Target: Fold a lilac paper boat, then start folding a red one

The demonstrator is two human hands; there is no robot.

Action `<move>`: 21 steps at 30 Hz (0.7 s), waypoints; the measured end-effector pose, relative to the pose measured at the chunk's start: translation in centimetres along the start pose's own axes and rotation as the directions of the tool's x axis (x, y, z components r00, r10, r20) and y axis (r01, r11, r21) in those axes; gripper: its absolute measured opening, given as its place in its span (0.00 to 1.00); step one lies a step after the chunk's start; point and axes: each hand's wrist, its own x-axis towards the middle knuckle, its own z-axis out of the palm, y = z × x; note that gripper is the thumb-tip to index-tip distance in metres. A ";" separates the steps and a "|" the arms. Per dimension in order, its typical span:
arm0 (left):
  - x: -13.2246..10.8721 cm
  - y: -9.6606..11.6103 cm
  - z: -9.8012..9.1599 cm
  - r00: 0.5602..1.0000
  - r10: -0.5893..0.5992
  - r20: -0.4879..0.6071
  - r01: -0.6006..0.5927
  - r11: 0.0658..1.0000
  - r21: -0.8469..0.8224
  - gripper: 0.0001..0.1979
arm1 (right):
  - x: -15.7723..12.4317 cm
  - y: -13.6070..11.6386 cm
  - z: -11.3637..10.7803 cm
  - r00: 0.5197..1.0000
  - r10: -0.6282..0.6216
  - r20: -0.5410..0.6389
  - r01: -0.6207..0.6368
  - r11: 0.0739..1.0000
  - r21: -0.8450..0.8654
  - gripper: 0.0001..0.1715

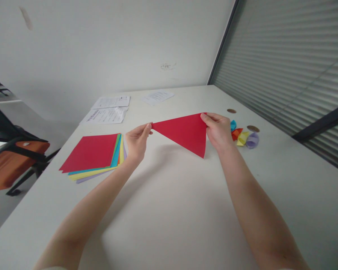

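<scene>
A red paper folded into a triangle [186,132] is held up just above the white table [171,210]. My left hand [136,142] pinches its left tip between thumb and fingers. My right hand [218,129] grips its upper right corner, fingers closed on the edge. A stack of coloured paper sheets [94,155], red on top, lies flat to the left of my left hand.
Several small folded paper pieces [243,137] in blue, orange, yellow and purple lie right of my right hand. Printed white sheets [109,110] rest at the table's far side. An orange chair [11,157] stands left of the table. Window blinds [293,67] run along the right.
</scene>
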 end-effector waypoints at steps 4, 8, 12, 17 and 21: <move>0.1 -0.2 0.1 1.000 0.010 -0.022 -0.009 1.000 0.026 0.11 | 0.2 0.2 0.0 1.000 0.004 -0.007 -0.004 1.000 -0.015 0.14; 0.1 -0.3 0.1 1.000 0.003 -0.010 -0.002 0.999 0.049 0.12 | 0.3 0.5 -0.2 1.000 -0.001 -0.027 0.001 1.000 -0.021 0.12; 0.0 -0.2 0.0 1.000 0.006 -0.006 -0.006 0.999 0.049 0.12 | 0.2 0.4 -0.3 1.000 -0.018 0.006 0.019 0.999 -0.047 0.12; 0.0 -0.2 -0.1 1.000 0.013 0.001 -0.013 0.999 0.044 0.11 | -0.2 -0.4 -0.2 0.999 0.035 0.042 -0.034 0.999 -0.022 0.11; -0.1 0.0 -0.1 1.000 -0.009 -0.015 0.010 1.000 0.023 0.09 | -0.4 -0.7 0.0 0.998 0.059 0.015 -0.059 0.998 0.003 0.09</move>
